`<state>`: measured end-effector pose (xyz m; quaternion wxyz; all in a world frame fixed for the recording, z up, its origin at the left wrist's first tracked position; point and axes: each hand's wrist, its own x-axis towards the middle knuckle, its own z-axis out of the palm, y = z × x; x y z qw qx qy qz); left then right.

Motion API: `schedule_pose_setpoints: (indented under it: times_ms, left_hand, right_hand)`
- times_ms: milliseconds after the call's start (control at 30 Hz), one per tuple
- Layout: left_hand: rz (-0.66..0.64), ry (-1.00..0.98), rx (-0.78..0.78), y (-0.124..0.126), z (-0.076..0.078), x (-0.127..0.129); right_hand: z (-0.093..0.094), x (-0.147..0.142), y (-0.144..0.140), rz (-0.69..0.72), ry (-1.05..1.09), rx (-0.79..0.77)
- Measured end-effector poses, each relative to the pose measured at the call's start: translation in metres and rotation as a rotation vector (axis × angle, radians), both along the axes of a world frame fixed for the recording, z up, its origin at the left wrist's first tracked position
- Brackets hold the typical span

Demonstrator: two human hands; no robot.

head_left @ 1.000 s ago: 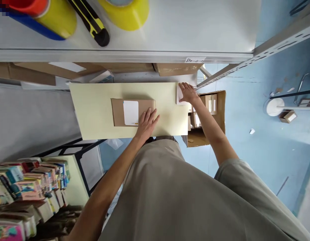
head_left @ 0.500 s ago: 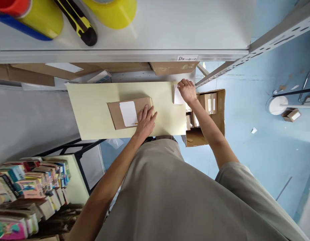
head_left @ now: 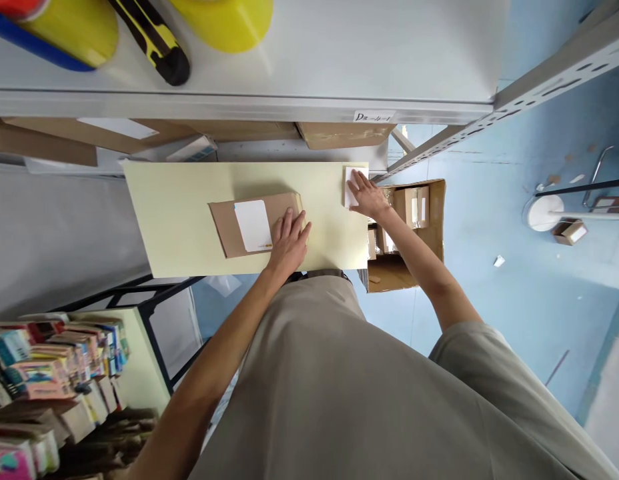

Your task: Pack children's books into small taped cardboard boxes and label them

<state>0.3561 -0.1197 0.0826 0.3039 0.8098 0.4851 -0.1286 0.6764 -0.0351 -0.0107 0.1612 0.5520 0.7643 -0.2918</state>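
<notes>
A brown cardboard parcel (head_left: 222,227) with a white label (head_left: 253,227) on its top lies on the pale yellow board (head_left: 179,220) in front of me. My left hand (head_left: 289,245) rests on the parcel's right end, its fingers stretched out. At the board's right end sits a stack of white paper slips (head_left: 349,190). Over these slips my right hand (head_left: 367,195) lies flat with fingers spread, partly covering them. Neither hand is closed around anything.
Small parcels fill part of an open carton (head_left: 429,247) right of the board. Above, a grey shelf (head_left: 339,60) carries a box cutter (head_left: 159,47) and yellow tape (head_left: 229,23). Books (head_left: 64,360) stand at lower left. A stool (head_left: 539,212) is far right.
My right hand has gone from bent fingers at the white slips' edge to lying flat across them. My left hand stays on the parcel. The view has shifted slightly.
</notes>
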Motion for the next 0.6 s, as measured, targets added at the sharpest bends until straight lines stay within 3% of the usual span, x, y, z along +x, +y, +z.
schedule_pose_setpoints:
  times_ms: [133,267,433,600]
  left_hand:
    - [0.01,-0.018,0.01,-0.002,-0.001,0.003]
    - [-0.025,-0.08,0.04,0.007,-0.005,0.019]
    - [-0.117,-0.184,0.015,0.046,-0.019,0.067]
    - [-0.128,-0.091,-0.107,0.089,-0.043,0.127]
  right_hand:
    - [0.027,-0.003,0.006,0.07,-0.008,-0.04]
    - [0.05,-0.001,0.021,-0.02,-0.072,-0.017]
    - [0.072,0.012,0.052,-0.149,-0.075,0.212]
    - [0.066,0.019,0.077,-0.244,0.025,0.377]
